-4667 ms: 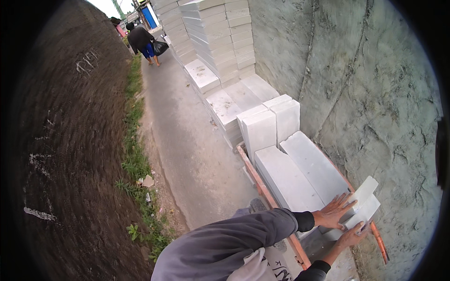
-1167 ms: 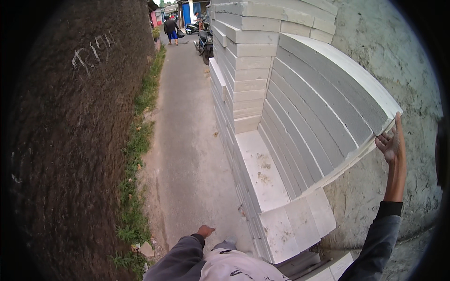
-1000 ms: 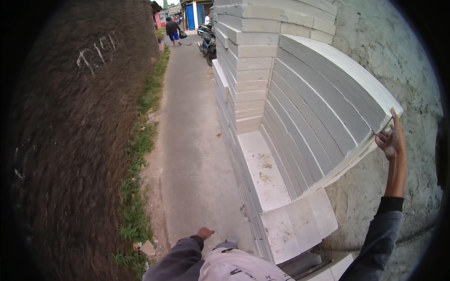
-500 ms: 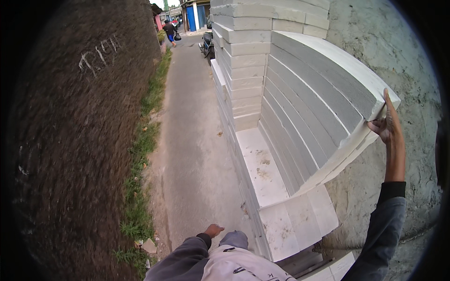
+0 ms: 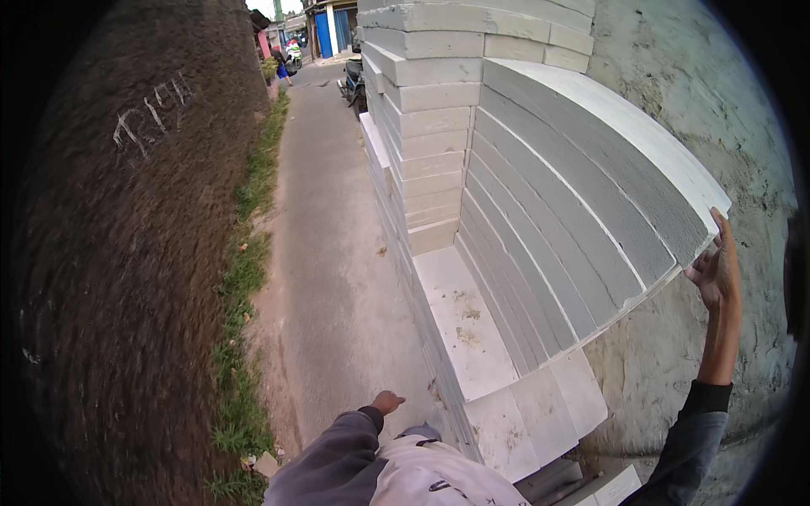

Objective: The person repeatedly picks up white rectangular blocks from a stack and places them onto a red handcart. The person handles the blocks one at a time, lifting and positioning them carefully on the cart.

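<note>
My right hand [image 5: 717, 266] is raised high and rests with spread fingers against the near end of the top white block [image 5: 624, 143] of a tall stack of light concrete blocks [image 5: 540, 244] that stands along the plastered wall [image 5: 717, 93]. The hand touches the block's corner and grips nothing. My left hand [image 5: 388, 401] hangs low at my side over the concrete path [image 5: 329, 253], fingers loosely curled, empty. A lower row of blocks [image 5: 460, 325] forms a flat step in front of the stack.
A dark rough wall [image 5: 110, 278] with a grass strip [image 5: 245, 278] borders the path on the left. More stacked blocks [image 5: 422, 101] rise further along. A parked motorbike [image 5: 353, 80] and a distant person [image 5: 280, 67] are up the lane.
Earlier I crouched with both hands on a small block by low blocks. Over the last second my view has turned slightly, my right hand stays on the top block's end and my left hand has lifted a little.
</note>
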